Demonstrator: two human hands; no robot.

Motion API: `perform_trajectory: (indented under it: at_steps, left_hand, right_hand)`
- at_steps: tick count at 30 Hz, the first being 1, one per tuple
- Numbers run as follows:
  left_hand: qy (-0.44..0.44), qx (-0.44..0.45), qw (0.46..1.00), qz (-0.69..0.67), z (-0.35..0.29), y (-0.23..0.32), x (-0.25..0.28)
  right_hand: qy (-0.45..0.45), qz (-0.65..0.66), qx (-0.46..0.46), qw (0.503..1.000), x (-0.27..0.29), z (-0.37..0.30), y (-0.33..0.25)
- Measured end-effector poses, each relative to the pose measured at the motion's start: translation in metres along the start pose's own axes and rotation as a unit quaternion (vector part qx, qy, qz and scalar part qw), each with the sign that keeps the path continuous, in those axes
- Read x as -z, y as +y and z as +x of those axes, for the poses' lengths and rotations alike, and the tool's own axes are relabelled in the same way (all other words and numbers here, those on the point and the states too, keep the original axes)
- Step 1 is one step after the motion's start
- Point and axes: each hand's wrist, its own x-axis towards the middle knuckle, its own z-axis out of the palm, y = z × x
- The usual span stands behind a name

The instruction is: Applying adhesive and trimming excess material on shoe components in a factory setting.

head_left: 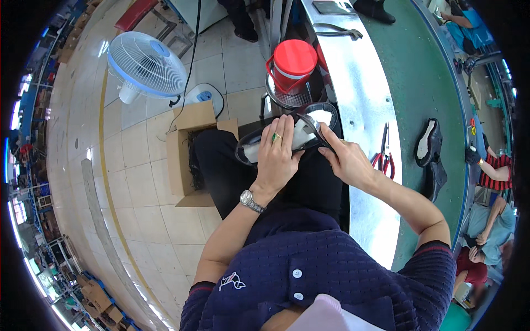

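Across my lap lies a black shoe upper (322, 116) with a white underside facing up. My left hand (276, 151) is laid over its middle, fingers together on top and thumb near the edge, holding it down. A ring and a wristwatch are on that hand and wrist. At the shoe's right side, my right hand (345, 157) pinches a dark, curved strip (312, 126) that crosses the white underside. Whether this strip is part of the shoe or a separate piece I cannot tell. The fingers hide part of the shoe.
A metal bench (361, 99) at my right bears red-handled pincers (383, 160), another metal tool (338, 31) and a phone (334, 7). Black shoes (429, 144) lie on the green conveyor (403, 77). Leftward are a cardboard box (175, 160), a fan (148, 63) and a red-lidded bucket (295, 57).
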Motion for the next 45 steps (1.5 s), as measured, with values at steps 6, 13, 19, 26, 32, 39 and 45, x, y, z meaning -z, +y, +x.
perform_trajectory:
  at_steps: [6,13,19,26,32,39,45]
  left_hand:
    - [0.008,-0.079,0.990,0.119,-0.006,-0.017,-0.004]
    - [0.014,-0.083,0.983,0.162,-0.010,-0.014,-0.008]
    - [0.007,-0.066,0.988,0.141,-0.008,-0.009,-0.006]
    - [0.029,-0.059,0.990,0.123,-0.008,-0.006,-0.009]
    - [0.046,-0.068,0.988,0.132,-0.007,-0.008,-0.008]
    - [0.057,-0.079,0.984,0.149,-0.013,-0.010,-0.010]
    - [0.082,-0.074,0.989,0.094,-0.011,-0.011,-0.013]
  right_hand:
    - [-0.146,-0.207,0.008,0.967,0.071,0.044,-0.041]
    - [-0.098,-0.165,-0.016,0.981,0.029,0.052,-0.020]
    - [-0.033,-0.071,-0.084,0.993,0.007,0.052,-0.007]
    - [-0.016,0.017,-0.128,0.991,0.014,0.048,-0.015]
    - [0.036,0.016,-0.076,0.996,0.017,0.044,-0.040]
    - [-0.011,-0.140,0.000,0.990,0.017,0.044,-0.047]
    - [-0.089,-0.215,-0.047,0.971,0.011,0.047,-0.049]
